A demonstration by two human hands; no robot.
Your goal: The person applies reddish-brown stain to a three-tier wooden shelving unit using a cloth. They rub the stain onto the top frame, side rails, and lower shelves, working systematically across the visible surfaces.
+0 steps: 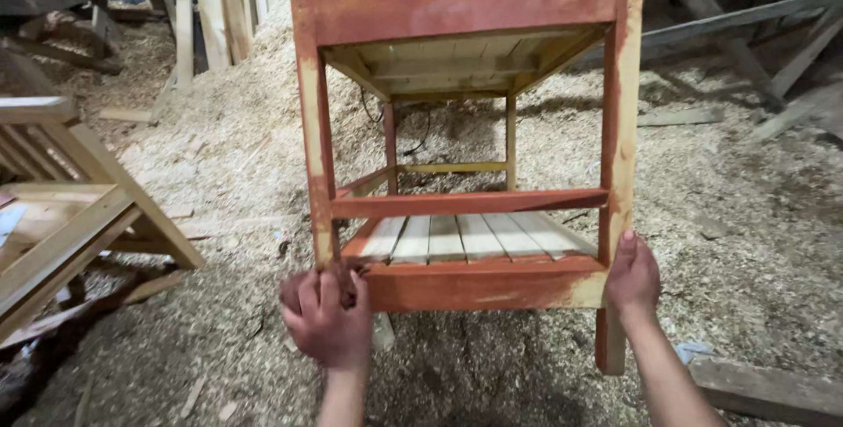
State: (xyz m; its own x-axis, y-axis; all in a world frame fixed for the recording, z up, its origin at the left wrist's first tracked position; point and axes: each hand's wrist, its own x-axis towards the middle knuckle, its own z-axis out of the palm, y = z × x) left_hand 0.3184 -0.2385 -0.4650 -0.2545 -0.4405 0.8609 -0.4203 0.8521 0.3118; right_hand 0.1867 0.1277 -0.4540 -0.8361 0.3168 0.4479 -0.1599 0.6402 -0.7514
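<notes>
I have both hands on a red-stained wooden shelf frame [465,137] that stands on the sawdust floor [738,216], directly ahead of me. My left hand [327,317] is curled shut around the frame's near lower-left corner, fingers wrapped over the bottom rail [479,285] where it meets the left post [314,119]. My right hand [632,276] lies flat and spread against the outer face of the right post [619,128], just above that same rail, pressing rather than gripping.

As I judge it, the frame's long axis runs upright, up out of view past the top edge, and its open front faces me, with the slatted lower shelf [465,238] running back from the rail.

What worries me is the footing. The sawdust under the frame looks loose and uneven, and the right post's foot [610,352] hangs lower than the rail near my wrist, so a leg could sink or skid and the tall frame could tip toward me or sideways. My right palm has no real hold, so it could slide off the post if the frame lurches. The stain looks patchy and my left hand is tinted red, so a damp, slick surface may be weakening my grip. Left of the frame, an unstained wooden frame [70,216] lies tilted, close enough to catch a toppling corner.
</notes>
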